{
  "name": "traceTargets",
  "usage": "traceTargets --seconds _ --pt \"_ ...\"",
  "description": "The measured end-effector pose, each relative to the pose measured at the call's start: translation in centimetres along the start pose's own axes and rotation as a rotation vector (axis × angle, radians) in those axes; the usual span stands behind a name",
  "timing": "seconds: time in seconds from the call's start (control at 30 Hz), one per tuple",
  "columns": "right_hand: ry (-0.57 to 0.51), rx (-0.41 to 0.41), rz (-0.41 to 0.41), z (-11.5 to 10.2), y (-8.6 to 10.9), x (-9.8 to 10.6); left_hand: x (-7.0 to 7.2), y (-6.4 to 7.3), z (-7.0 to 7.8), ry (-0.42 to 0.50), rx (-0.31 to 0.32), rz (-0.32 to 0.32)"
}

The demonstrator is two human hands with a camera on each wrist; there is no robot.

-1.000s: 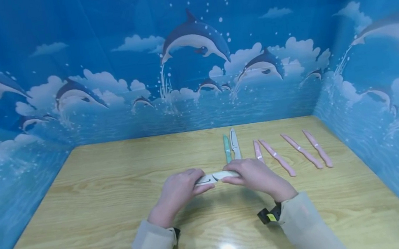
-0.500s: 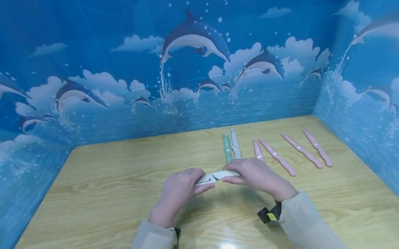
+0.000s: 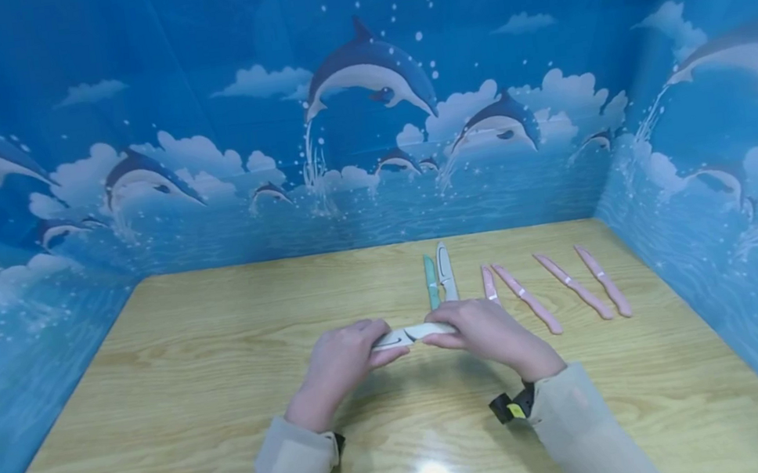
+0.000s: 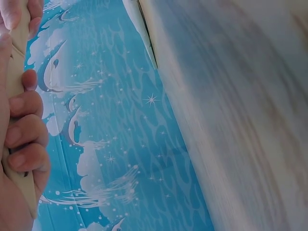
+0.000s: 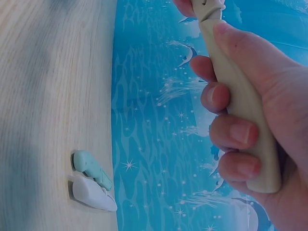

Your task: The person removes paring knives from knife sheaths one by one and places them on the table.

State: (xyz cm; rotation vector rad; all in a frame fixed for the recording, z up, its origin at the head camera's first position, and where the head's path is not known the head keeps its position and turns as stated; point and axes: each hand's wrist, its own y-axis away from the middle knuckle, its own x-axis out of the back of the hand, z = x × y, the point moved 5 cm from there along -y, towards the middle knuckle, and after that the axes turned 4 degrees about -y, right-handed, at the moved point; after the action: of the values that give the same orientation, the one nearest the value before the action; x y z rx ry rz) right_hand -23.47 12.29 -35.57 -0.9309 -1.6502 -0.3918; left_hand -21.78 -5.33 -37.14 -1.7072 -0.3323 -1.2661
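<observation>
A cream-white sheathed knife (image 3: pixel 426 330) is held level above the table, crosswise between both hands. My left hand (image 3: pixel 346 357) grips its sheath end, with fingers curled round the sheath (image 4: pixel 27 192) in the left wrist view. My right hand (image 3: pixel 489 333) holds the handle (image 5: pixel 248 96), its thumb along one side. The two hands are close together with a short stretch of knife showing between them. A dark slit or line marks the sheath. The blade is hidden.
Just beyond the right hand lie a green knife (image 3: pixel 431 281) and a larger white knife (image 3: pixel 445 269). Several pink knives, including a slanted pink knife (image 3: pixel 527 300), lie to the right on the wooden table (image 3: pixel 216 414). Dolphin-print curtains (image 3: pixel 362 215) enclose the back and sides.
</observation>
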Motion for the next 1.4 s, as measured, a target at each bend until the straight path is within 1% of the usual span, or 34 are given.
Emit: traceTargets --seconds 0.43,0.67,0.9,1.07,1.4 --pt "-0.006 0.002 0.015 0.16 0.06 0.10 -0.13 0.06 -0.07 0.013 0.007 -0.013" --pt "-0.014 -0.017 -0.008 0.26 0.07 -0.11 -0.11 0.10 -0.18 0.021 0.009 -0.019" --pt "-0.022 -0.018 -0.024 0.33 0.11 -0.06 -0.21 0.11 -0.21 0.010 0.002 -0.019" --pt "-0.036 -0.024 -0.035 0.38 0.03 -0.03 -0.14 0.14 -0.28 0.001 0.009 -0.017" --pt "-0.044 -0.033 -0.034 0.41 0.06 0.02 -0.17 0.17 -0.37 -0.008 0.024 -0.048"
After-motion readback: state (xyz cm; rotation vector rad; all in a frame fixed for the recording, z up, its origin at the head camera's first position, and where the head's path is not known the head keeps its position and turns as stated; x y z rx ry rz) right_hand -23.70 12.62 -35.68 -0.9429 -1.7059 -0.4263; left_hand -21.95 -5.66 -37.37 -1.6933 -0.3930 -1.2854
